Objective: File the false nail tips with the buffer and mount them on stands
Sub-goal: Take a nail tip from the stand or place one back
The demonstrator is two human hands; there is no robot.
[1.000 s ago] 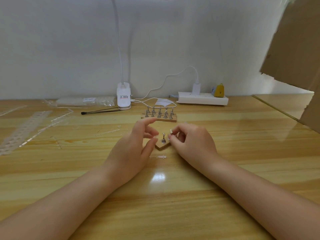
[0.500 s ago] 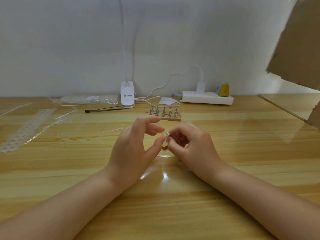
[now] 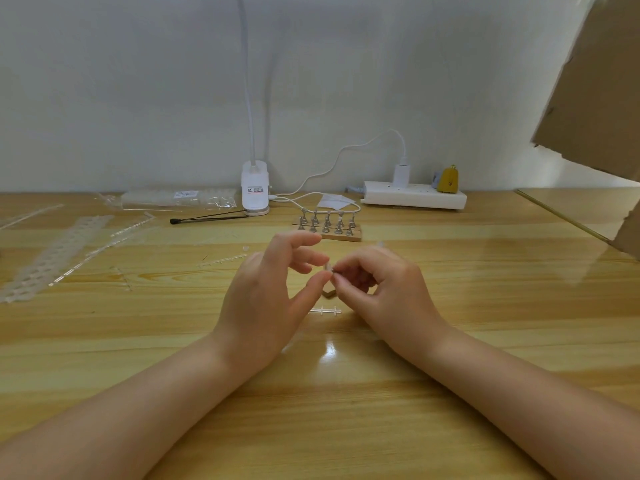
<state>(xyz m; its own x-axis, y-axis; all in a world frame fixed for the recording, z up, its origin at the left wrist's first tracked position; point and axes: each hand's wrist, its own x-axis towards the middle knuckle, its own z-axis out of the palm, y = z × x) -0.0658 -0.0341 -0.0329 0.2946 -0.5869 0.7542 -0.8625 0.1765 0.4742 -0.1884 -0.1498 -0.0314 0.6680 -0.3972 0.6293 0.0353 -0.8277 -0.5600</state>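
Both hands have drawn together since a second ago, closing over the small wooden block (image 3: 329, 293) whose single stand stood in plain sight between them then; only a corner of that block now peeks out beneath the fingers. At the middle of the wooden tabletop (image 3: 346, 410), the right hand (image 3: 384, 289) has its thumb and forefinger curled tight on a tiny clear nail tip (image 3: 328, 268), while the left hand (image 3: 266, 299) meets it with thumb tip touching the same piece and the other fingers spread and loosely bent above. A short strip of clear plastic sprue (image 3: 325, 310) lies on the tabletop just in front of the hands. Toward the far edge, a wooden base with ten metal stands (image 3: 327, 225) sits upright in two rows, well apart from the hands. Behind it a white clip lamp (image 3: 255, 188) and a white power strip (image 3: 414, 199) line the wall. Clear plastic nail strips (image 3: 52, 258) lie along the left edge, and a black-tipped stick (image 3: 207, 219) rests near the lamp
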